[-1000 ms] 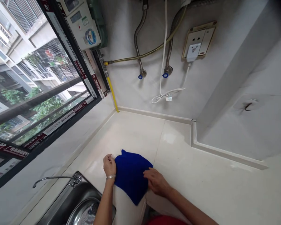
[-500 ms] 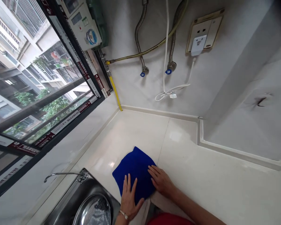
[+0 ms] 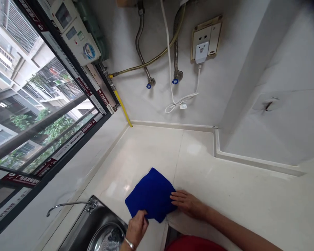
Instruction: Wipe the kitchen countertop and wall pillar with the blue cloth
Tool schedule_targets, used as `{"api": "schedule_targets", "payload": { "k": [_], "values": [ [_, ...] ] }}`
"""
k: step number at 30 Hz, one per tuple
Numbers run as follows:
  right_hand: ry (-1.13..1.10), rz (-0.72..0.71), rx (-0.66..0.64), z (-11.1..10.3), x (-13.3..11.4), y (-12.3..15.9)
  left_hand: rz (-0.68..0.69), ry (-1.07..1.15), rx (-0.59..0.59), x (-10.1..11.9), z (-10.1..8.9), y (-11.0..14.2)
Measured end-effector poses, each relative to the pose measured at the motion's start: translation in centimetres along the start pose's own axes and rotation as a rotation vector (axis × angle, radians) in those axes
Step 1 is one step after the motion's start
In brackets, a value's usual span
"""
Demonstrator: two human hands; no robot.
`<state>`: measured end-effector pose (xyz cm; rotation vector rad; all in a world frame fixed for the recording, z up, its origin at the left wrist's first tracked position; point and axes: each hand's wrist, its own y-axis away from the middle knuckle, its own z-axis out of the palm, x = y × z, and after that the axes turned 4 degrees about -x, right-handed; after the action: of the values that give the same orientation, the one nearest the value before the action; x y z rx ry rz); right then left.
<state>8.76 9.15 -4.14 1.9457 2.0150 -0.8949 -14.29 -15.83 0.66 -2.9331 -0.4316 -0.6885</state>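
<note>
A blue cloth (image 3: 152, 195) lies spread on the pale countertop, one corner toward the wall. My left hand (image 3: 137, 226), with a bracelet at the wrist, is closed at the cloth's near left edge, its fingers curled and pinching the fabric there. On the cloth's right edge rests my right hand (image 3: 186, 203), palm down with its fingers stretched out. The fingertips overlap the fabric, while the rest of that hand is over the counter.
Left of the cloth is a steel sink (image 3: 80, 226) with a faucet (image 3: 68, 206) and a metal colander (image 3: 107, 238) inside. A window (image 3: 42, 94) stands at the left. Hoses, a white cord (image 3: 170, 62) and a socket (image 3: 206, 39) are on the wall.
My left hand has gone from lying flat with spread fingers to closing on the cloth's near edge. My right hand stays flat at the right edge. The view has shifted slightly.
</note>
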Motion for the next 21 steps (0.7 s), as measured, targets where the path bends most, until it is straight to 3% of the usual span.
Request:
{"api": "schedule_targets", "payload": {
  "k": [4, 9, 12, 16, 21],
  "values": [
    [-0.076, 0.156, 0.11, -1.9, 1.0, -4.4, -0.183, 0.078, 0.06, -0.1, -2.3, -5.5],
    [-0.115, 0.268, 0.171, -6.9, 2.2, -9.8, -0.207, 0.261, 0.001, 0.3, -6.3, -11.3],
    [-0.135, 0.337, 0.181, -8.3, 1.5, -10.7, -0.211, 0.356, -0.079, 0.7, -7.6, -12.1],
    [-0.121, 0.376, 0.186, -8.5, -1.0, -11.3, -0.227, 0.419, -0.144, 2.4, -7.2, -11.9],
    [-0.23, 0.178, 0.144, -10.0, -4.8, -13.7, -0.046, 0.399, -0.03, 7.9, -8.0, -13.1]
  ]
}}
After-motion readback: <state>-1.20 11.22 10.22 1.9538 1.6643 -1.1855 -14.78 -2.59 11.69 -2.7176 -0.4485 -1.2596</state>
